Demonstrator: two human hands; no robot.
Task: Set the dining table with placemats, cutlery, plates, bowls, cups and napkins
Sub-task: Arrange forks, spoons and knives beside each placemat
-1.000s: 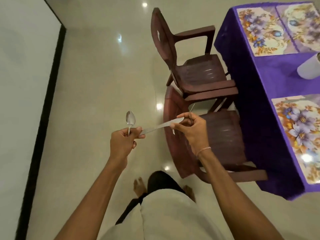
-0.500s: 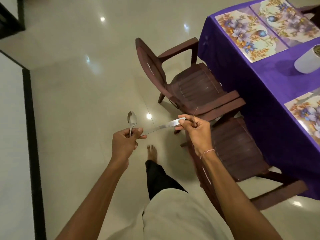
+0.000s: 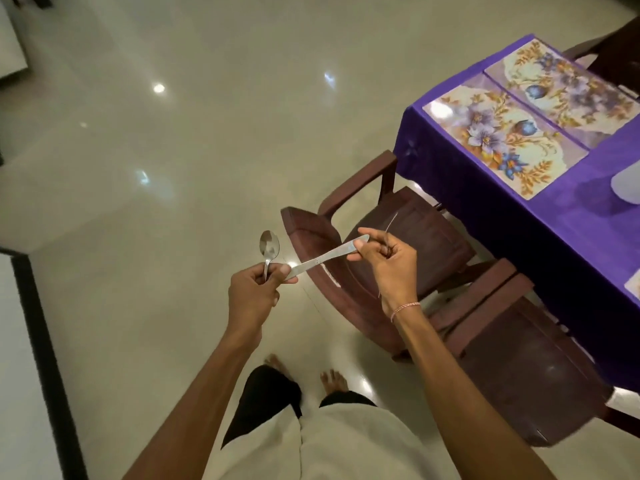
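My left hand (image 3: 254, 294) grips the handle of a steel spoon (image 3: 269, 249), bowl pointing up. A flat steel knife (image 3: 323, 258) runs from that hand to my right hand (image 3: 388, 268), which pinches its far end between thumb and fingers. A thin metal piece, perhaps a fork seen edge-on, sticks up from my right fist. Both hands hover above the back of a brown chair (image 3: 408, 244), left of the table with its purple cloth (image 3: 568, 216). Two floral placemats (image 3: 502, 140) (image 3: 564, 95) lie side by side at the table's far end.
A second brown chair (image 3: 526, 375) stands close beside the first, both pushed against the table's left side. A white cup (image 3: 628, 183) shows at the right edge. A corner of another placemat (image 3: 635, 285) peeks in. Glossy tiled floor (image 3: 173, 168) spreads left; my bare feet stand below.
I have walked on along the table, so the chairs and table slid down and right in view. Both hands keep the same hold on the cutlery.
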